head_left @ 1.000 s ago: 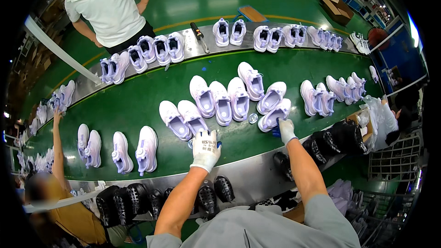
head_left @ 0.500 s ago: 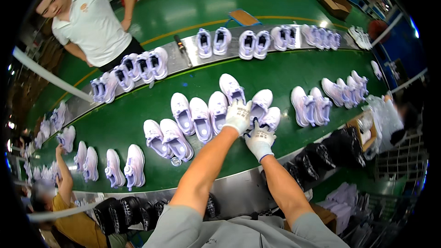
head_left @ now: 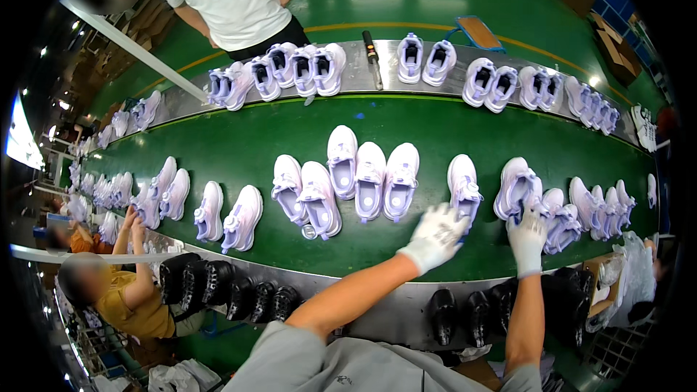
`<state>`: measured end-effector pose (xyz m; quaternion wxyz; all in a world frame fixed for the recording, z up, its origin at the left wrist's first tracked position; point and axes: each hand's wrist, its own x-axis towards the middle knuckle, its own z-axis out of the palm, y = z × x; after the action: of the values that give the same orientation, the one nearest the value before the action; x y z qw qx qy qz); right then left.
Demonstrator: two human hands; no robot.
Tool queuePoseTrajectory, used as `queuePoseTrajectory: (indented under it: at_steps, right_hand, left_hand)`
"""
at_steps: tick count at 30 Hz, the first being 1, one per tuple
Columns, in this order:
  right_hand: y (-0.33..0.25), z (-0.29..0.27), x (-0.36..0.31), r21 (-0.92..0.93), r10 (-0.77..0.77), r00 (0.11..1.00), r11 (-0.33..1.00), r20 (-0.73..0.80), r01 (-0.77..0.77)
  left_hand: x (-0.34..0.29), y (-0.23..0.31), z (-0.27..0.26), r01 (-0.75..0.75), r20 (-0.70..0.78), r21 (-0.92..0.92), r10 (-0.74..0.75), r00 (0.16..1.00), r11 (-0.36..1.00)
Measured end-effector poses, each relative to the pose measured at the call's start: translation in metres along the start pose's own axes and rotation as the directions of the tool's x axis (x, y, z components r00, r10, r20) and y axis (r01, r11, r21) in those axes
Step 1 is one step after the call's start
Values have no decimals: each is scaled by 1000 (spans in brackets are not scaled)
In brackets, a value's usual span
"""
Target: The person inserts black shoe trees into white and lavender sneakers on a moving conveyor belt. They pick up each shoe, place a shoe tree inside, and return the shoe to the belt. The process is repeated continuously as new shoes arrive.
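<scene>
My left hand (head_left: 438, 238), in a white knit glove, reaches to the heel of a pale lilac sneaker (head_left: 462, 178). Its fingers are bent against the heel, which they partly hide. Further right, my gloved right hand (head_left: 528, 239) has its fingers closed at the heel of another such sneaker (head_left: 514, 183), toe pointing away from me. Close beside that hand are more lilac sneakers (head_left: 563, 226), partly overlapping. To the left of my hands stands a group of matching sneakers (head_left: 369, 174), several side by side with toes pointing away.
The green belt (head_left: 406, 120) runs across, with a metal ledge (head_left: 283, 98) behind it carrying sneakers and a dark-handled tool (head_left: 372, 58). Black shoes (head_left: 444, 316) line the near edge. A person in a white shirt (head_left: 232, 0) stands across; another in mustard (head_left: 138, 297) works at left.
The view has swung right. The sneaker by my left hand now stands apart from the group on its left. My left hand has drawn back toward its heel; my hands are farther apart.
</scene>
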<state>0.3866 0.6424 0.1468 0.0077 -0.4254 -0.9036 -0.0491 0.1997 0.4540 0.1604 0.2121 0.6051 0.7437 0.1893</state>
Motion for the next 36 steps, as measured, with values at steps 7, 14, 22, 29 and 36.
queuePoseTrajectory:
  at_steps: [7, 14, 22, 29, 36]
  right_hand:
    - [-215, -21, -42, 287, -566, 804, 813, 183, 507]
    - [-241, 40, -10, 109, -531, 774, 842, 346, 529]
    - [-126, 25, 8, -182, -207, 931, 946, 302, 269]
    - [-157, -36, -59, 263, -239, 966, 943, 99, 206]
    - [-232, -31, -85, 507, -456, 889, 779, 54, 368]
  left_hand:
    - [-103, -159, -43, 449, -235, 404, -383, 893, 797]
    - [-86, -216, -33, 281, -17, 271, -287, 958, 921]
    - [-61, -121, 21, 15, -68, -30, -17, 998, 999]
    - [-157, -95, -63, 693, -163, 179, -674, 721, 698]
    - [-213, -205, -53, 665, 37, 278, -699, 714, 693]
